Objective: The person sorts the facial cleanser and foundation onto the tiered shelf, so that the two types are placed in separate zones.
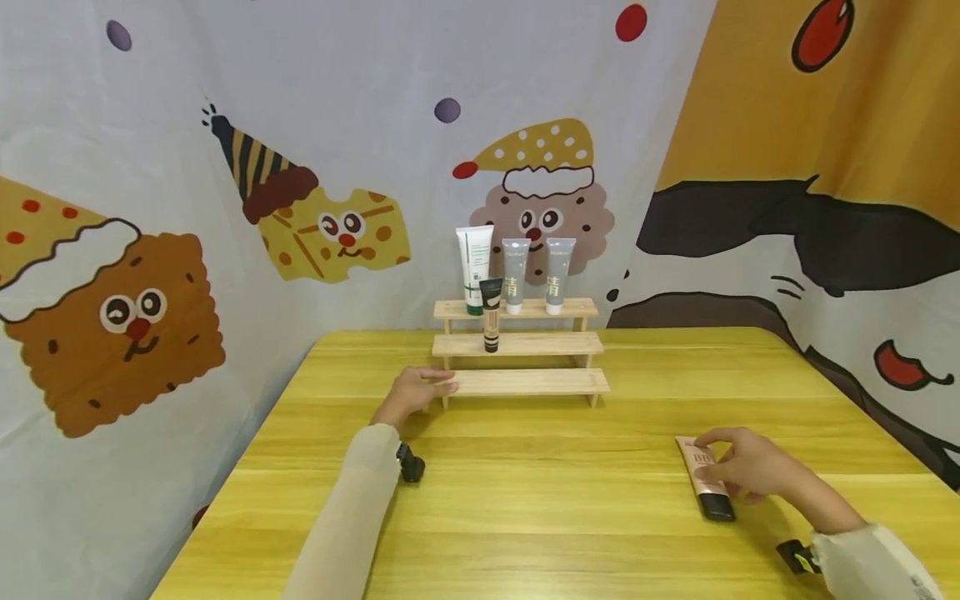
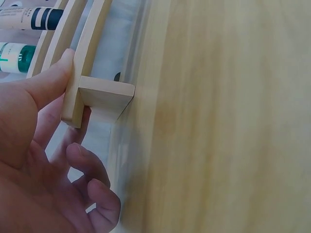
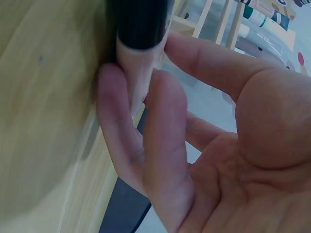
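Note:
A three-step wooden display stand (image 1: 532, 382) stands at the back of the table. My left hand (image 1: 411, 392) pinches the left end of its lowest step, thumb on top and a finger beneath in the left wrist view; the other fingers curl loosely. At the right, a pinkish BB cream tube (image 1: 692, 457) with a black cap (image 3: 143, 22) lies on or just above the table; which one I cannot tell. My right hand (image 1: 757, 467) grips it by its sides, with thumb and fingers around the body, the cap pointing toward me.
On the top step stand a white tube with a green cap (image 1: 475, 265) and two grey tubes, one in the middle (image 1: 515, 271) and one rightward (image 1: 559, 271). A small beige-and-black tube (image 1: 491, 321) stands on the middle step. A cartoon-printed curtain (image 1: 360, 67) hangs behind the table (image 1: 525, 517).

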Motion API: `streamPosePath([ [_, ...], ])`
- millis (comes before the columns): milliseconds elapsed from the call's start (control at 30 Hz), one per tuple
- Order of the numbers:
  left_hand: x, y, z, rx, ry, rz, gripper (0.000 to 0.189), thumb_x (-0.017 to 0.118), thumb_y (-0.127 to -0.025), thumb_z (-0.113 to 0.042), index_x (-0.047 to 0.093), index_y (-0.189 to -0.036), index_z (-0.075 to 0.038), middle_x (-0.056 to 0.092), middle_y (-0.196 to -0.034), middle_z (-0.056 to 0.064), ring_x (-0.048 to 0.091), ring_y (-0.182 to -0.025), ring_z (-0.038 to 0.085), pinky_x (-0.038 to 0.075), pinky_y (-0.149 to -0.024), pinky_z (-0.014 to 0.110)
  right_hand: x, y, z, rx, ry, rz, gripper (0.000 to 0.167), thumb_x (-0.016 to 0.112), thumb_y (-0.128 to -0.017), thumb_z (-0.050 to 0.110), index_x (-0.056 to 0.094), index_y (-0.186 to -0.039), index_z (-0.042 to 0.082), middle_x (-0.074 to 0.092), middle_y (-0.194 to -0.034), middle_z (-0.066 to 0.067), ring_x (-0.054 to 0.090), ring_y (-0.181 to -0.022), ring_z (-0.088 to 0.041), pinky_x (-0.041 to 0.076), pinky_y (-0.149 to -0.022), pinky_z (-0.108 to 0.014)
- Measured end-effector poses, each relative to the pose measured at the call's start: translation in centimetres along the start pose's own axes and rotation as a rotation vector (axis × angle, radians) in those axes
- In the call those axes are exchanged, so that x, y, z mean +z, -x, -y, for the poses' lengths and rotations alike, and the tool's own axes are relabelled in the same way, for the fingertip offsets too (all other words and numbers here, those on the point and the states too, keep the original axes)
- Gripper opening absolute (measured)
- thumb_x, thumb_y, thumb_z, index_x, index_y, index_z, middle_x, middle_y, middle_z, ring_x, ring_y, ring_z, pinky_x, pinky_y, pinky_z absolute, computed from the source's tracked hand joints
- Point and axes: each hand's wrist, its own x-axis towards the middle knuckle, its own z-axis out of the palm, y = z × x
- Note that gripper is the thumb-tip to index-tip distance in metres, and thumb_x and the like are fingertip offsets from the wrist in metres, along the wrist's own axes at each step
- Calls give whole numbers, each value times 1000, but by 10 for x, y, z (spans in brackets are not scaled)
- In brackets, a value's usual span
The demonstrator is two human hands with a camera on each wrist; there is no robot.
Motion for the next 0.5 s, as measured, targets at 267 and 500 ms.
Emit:
streamPosePath([
  [267, -1, 0, 2, 5, 6, -4, 36, 77, -89, -30, 73, -121, -15, 51, -146, 14, 38, -139, 37, 33, -112, 56, 6, -6, 6, 19, 27, -22, 59, 75, -87, 14, 49, -136, -8, 43, -50, 2, 29, -41, -8, 34, -40, -22],
  [500, -1, 1, 1, -4, 0, -6, 36, 77, -89, -31, 73, -122, -17, 48, -149, 13, 36, -141, 38, 33, -112, 57, 11, -8, 11, 3, 25, -59, 57, 76, -87, 11, 52, -136, -6, 44, -56, -1, 26, -42, -8, 32, -39, -22],
])
